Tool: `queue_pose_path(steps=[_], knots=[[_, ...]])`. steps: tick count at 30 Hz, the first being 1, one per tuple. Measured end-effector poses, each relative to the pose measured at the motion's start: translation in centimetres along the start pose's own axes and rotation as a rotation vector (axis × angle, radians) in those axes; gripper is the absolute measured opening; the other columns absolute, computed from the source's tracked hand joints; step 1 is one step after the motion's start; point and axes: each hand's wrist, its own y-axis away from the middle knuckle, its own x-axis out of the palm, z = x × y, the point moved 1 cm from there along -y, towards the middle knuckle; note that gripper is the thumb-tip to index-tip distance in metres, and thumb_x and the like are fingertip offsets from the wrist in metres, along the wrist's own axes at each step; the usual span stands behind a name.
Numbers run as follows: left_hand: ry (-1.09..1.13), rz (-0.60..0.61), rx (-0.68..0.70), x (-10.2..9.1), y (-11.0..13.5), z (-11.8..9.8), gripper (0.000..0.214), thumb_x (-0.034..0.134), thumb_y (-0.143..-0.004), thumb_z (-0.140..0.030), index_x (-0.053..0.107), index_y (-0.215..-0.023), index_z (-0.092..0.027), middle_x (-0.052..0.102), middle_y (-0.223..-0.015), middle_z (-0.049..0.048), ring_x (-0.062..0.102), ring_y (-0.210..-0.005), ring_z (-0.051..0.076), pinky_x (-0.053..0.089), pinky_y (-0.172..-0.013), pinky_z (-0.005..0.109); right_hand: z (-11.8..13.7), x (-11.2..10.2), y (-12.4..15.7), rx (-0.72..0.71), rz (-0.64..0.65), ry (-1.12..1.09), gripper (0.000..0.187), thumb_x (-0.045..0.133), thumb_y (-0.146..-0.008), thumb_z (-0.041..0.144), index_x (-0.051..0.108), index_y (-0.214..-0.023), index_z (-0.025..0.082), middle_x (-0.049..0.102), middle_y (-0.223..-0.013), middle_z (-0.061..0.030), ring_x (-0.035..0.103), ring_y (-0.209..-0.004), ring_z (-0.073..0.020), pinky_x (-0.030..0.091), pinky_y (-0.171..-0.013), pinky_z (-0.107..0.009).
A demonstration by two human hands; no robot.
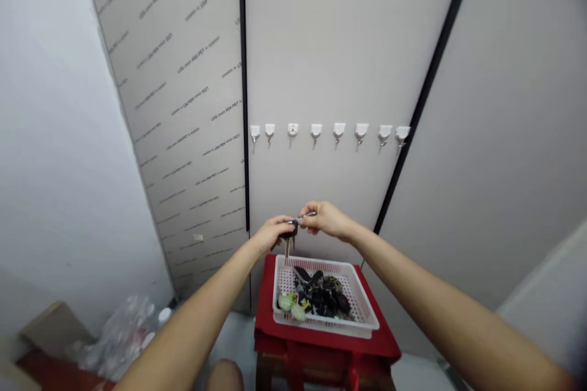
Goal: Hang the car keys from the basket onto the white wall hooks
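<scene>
Above the far edge of a white plastic basket (362, 299), my two hands meet at a bunch of keys (288, 245). My left hand (273, 233) pinches the bunch near a black key head, and metal key blades hang below its fingers. My right hand (323, 220) closes its fingers on a shiny metal piece at the top of the same bunch, perhaps a ring or clip. In the basket lies a pile of dark items (325, 296), some of which look like black key fobs. Pale green pieces (292, 306) sit at its near left corner.
A row of several white hooks (316, 131) is fixed to the pale wall panel ahead. Under the basket, a red cloth (270, 330) covers a stool. Clear plastic bags (123, 336) and a cardboard box (57, 330) lie at lower left.
</scene>
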Motion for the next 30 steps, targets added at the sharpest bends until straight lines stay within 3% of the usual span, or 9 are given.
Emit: queue_pose_path(steps=[5, 9, 16, 21, 25, 30], knots=[[0.024, -0.025, 0.098, -1.4, -0.3, -2.1, 0.022, 0.047, -0.061, -0.029, 0.052, -0.075, -0.013, 0.053, -0.07, 0.001, 0.045, -0.06, 0.006, 0.028, -0.052, 0.017, 2.9, 0.3, -1.9, -0.114, -0.043, -0.048, 0.011, 0.058, -0.052, 0.014, 0.048, -0.056, 0.014, 0.047, -0.04, 0.0055, 0.039, -0.034, -0.0032, 0.031, -0.034, -0.015], [0.062, -0.1, 0.159, -2.6, -0.9, -4.3, 0.017, 0.045, -0.061, -0.021, 0.052, -0.075, -0.015, 0.054, -0.073, -0.0003, 0.046, -0.066, 0.007, 0.03, -0.059, 0.02, 5.1, 1.4, -3.9, -0.192, -0.163, -0.148, 0.008, 0.056, -0.052, 0.012, 0.049, -0.055, 0.013, 0.045, -0.041, 0.0058, 0.04, -0.037, -0.0027, 0.033, -0.037, -0.015], [0.155, -0.347, 0.312, -6.2, -4.1, -8.1, 0.01, 0.044, -0.056, -0.021, 0.049, -0.059, -0.013, 0.046, -0.05, -0.003, 0.039, -0.043, 0.005, 0.029, -0.046, 0.019, 9.1, 3.1, -10.1, -0.316, -0.359, -0.087, 0.006, 0.053, -0.054, 0.016, 0.052, -0.059, 0.013, 0.048, -0.049, 0.0046, 0.042, -0.043, -0.0038, 0.034, -0.041, -0.016], [0.069, -0.537, 0.341, -9.1, -6.5, -10.2, 0.026, 0.044, -0.051, -0.015, 0.051, -0.077, -0.015, 0.05, -0.056, -0.0026, 0.044, -0.05, 0.006, 0.033, -0.05, 0.019, 10.2, 3.6, -14.9, -0.318, -0.513, -0.179, 0.011, 0.051, -0.057, 0.023, 0.053, -0.063, 0.014, 0.05, -0.054, 0.0031, 0.045, -0.048, -0.0058, 0.037, -0.046, -0.018], [0.009, -0.612, 0.329, -11.9, -6.4, -9.0, 0.03, 0.048, -0.051, -0.021, 0.05, -0.081, -0.015, 0.055, -0.072, 0.0013, 0.05, -0.066, 0.01, 0.035, -0.059, 0.021, 10.6, 3.5, -16.9, -0.263, -0.54, -0.194, 0.014, 0.051, -0.058, 0.026, 0.052, -0.064, 0.013, 0.05, -0.053, 0.0024, 0.046, -0.046, -0.0061, 0.038, -0.047, -0.019], [0.011, -0.692, 0.147, -17.6, -3.2, -3.4, 0.029, 0.048, -0.051, -0.023, 0.049, -0.079, -0.016, 0.056, -0.074, 0.0027, 0.052, -0.062, 0.009, 0.035, -0.055, 0.021, 10.1, 3.8, -18.1, -0.201, -0.604, -0.041, 0.023, 0.05, -0.059, 0.028, 0.052, -0.07, 0.008, 0.052, -0.061, -0.0024, 0.05, -0.055, -0.0084, 0.039, -0.055, -0.024]])
